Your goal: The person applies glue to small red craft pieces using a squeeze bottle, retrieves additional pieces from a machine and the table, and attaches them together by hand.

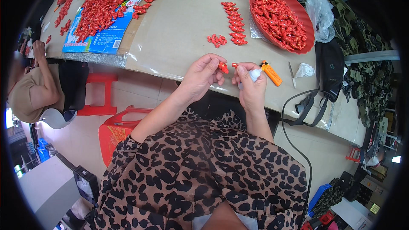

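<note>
Over the table's near edge, my left hand (200, 76) is closed, thumb and fingers pinching a small red figurine piece (223, 67). Close by on its right, my right hand (252, 86) pinches a smaller red piece (234, 65) and also grips a small white squeeze bottle (255, 75). A narrow gap separates the two red pieces. Beyond my hands lies a cluster of little red parts (217, 40), with a column of red figurines (235, 23) beside it. An orange lighter-like object (272, 73) rests just right of my right hand.
A red scalloped bowl (310, 27) full of red figurines stands at the far right. Nearby are a thin knife (292, 74), crumpled tissue (305, 70), plastic bag (319, 12) and black bag (329, 70). Figurines cover a blue sheet (111, 47) at left, near a seated person (36, 85).
</note>
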Motion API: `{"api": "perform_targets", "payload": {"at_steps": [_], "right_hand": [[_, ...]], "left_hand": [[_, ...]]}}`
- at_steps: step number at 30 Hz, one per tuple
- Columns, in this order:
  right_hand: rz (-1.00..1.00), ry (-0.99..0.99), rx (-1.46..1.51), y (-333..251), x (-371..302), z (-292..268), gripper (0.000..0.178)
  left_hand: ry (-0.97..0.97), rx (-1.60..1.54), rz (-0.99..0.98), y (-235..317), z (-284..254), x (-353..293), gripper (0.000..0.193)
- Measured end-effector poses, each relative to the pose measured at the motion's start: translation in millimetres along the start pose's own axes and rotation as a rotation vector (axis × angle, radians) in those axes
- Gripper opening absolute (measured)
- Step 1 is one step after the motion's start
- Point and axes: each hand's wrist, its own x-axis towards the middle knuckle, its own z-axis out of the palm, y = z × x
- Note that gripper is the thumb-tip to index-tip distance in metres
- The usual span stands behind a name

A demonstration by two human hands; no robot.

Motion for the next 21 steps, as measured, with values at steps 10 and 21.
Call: {"api": "perform_targets", "payload": {"at_steps": [10, 21], "right_hand": [[-0.206, 0.006, -0.261, 9.0, -4.3, -0.2, 0.007], [-0.24, -0.008, -0.306, 11.8, -5.0, 1.7, 0.007]], "left_hand": [[-0.026, 0.016, 0.017, -2.2, -4.5, -0.6, 0.02], [-0.058, 0.024, 0.025, -2.8, -7.4, -1.1, 0.02]]}}
